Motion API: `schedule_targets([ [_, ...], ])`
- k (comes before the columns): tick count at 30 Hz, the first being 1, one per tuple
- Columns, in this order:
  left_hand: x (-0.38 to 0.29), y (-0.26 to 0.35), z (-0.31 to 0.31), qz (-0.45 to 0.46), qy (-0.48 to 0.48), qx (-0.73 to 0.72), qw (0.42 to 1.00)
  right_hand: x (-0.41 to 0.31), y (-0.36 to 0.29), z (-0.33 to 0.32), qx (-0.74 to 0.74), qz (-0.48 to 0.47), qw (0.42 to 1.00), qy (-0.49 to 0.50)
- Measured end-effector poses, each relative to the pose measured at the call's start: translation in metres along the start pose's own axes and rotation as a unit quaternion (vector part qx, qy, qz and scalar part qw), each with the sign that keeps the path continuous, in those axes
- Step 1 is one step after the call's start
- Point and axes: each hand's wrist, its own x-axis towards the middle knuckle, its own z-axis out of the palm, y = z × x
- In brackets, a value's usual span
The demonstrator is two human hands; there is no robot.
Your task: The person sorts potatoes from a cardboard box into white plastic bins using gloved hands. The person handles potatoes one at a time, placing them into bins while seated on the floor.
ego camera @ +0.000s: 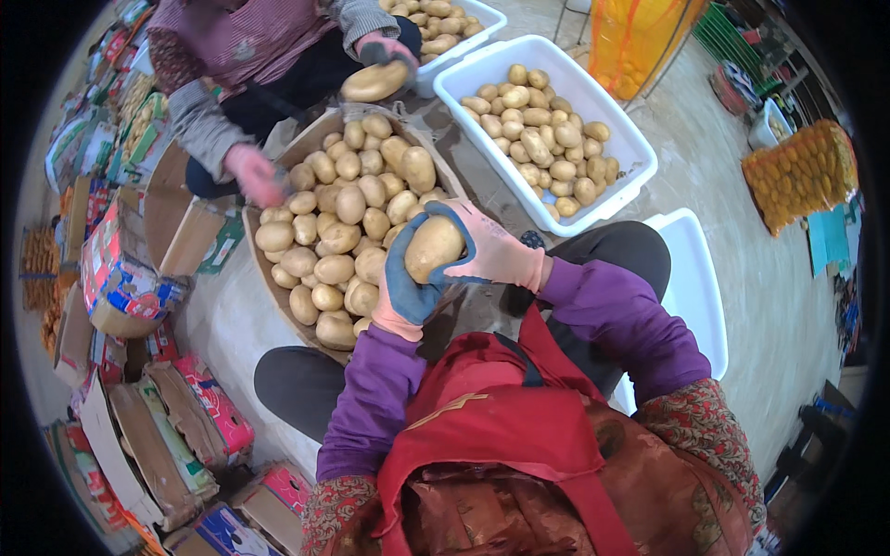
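Note:
Both my hands, in pink work gloves with blue-grey coated palms, grip one large potato (434,249) between them. My left hand (409,288) cups its left and lower side. My right hand (483,243) wraps its right side and top edge. Under and beyond them a wide cardboard box (268,295) is heaped with potatoes (341,236). Across that box a co-worker in pink gloves holds a long potato (375,82) in one hand (386,50); the other hand (254,174), blurred, is over the heap's far left edge.
A white plastic tub (615,201) with potatoes stands at front right, another tub (492,28) behind it. Beside my right knee is a further white tub (695,278). Cardboard cartons (160,445) crowd the left. A mesh sack (799,174) lies right; an orange bag (629,42) hangs in a frame.

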Motion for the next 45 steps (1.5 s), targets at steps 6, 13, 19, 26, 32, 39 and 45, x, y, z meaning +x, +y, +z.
schedule_targets([
  [6, 0.024, -0.013, 0.029, -0.110, 0.157, -0.118, 0.974, -0.001, 0.031, 0.016, 0.479, 0.251, 0.831, 0.126],
  [13, 0.093, -0.038, 0.005, -0.013, 0.201, 0.089, 0.976, 0.011, 0.025, -0.050, 0.279, 0.253, 0.880, 0.290],
  [19, 0.144, -0.113, -0.003, -0.220, 0.041, 0.468, 0.855, 0.023, 0.015, -0.072, -0.077, 0.115, 0.918, 0.372],
  [26, 0.134, -0.118, -0.029, -0.299, 0.154, -0.232, 0.913, 0.024, 0.043, -0.043, 0.166, 0.219, 0.928, 0.252],
  [32, 0.097, -0.050, -0.021, -0.217, 0.173, -0.465, 0.841, 0.018, 0.030, -0.020, 0.400, 0.285, 0.870, 0.045],
  [39, 0.074, -0.025, -0.012, -0.099, 0.169, -0.227, 0.954, 0.020, 0.025, -0.003, 0.327, 0.247, 0.904, 0.125],
  [45, 0.068, -0.091, -0.109, -0.191, 0.230, 0.243, 0.923, 0.017, 0.042, -0.089, 0.672, 0.175, 0.630, 0.348],
])
